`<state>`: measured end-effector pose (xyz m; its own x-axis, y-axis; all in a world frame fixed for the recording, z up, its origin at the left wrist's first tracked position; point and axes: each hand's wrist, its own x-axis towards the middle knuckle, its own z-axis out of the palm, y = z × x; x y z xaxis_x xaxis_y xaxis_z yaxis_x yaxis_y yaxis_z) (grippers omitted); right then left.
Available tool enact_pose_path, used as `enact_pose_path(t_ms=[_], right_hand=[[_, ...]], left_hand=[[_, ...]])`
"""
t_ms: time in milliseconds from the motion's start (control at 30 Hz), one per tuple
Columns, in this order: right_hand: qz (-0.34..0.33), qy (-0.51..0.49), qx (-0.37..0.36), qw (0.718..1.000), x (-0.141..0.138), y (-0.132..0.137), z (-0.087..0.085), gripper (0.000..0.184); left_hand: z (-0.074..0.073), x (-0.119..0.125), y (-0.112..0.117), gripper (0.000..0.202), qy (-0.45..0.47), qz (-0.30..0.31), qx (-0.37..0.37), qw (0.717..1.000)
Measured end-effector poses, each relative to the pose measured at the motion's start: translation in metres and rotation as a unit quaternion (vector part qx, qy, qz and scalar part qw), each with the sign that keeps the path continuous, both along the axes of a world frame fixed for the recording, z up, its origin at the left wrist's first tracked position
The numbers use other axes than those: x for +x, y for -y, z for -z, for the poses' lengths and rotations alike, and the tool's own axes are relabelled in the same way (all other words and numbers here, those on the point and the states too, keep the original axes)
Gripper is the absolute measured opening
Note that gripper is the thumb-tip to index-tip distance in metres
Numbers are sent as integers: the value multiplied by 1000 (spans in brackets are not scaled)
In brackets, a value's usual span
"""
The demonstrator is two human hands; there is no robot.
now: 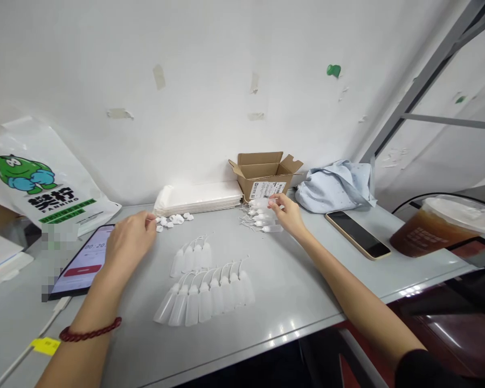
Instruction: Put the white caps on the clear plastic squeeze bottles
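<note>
My right hand reaches to the back of the table, thumb and fingertips pinched on a translucent plastic tag at the top of a small stack of tags with thin white strings. My left hand is closed beside several small white scraps; its fingertips are partly hidden, and I cannot make out what is in them. Between my hands lie two fanned rows of similar stringed tags: a shorter far row and a longer near row.
An open cardboard box and a stack of flat white packs stand against the wall. At left are a lit phone and a printed white bag. At right are a blue cloth, a dark phone and a drink cup.
</note>
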<state>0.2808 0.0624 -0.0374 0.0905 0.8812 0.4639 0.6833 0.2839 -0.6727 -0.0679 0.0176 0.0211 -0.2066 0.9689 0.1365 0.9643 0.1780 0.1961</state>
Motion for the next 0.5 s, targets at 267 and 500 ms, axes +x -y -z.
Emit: enact_pose_path(t_ms=[267,500], right_hand=[[-6,56,6,998,7,-10,7,22],[-10,73,92,993,-10,11,-10,19]], left_hand=[[13,-17,-9,37,-26,4,-58,998],[25,-23,-15,37,-26,61,-74,995]])
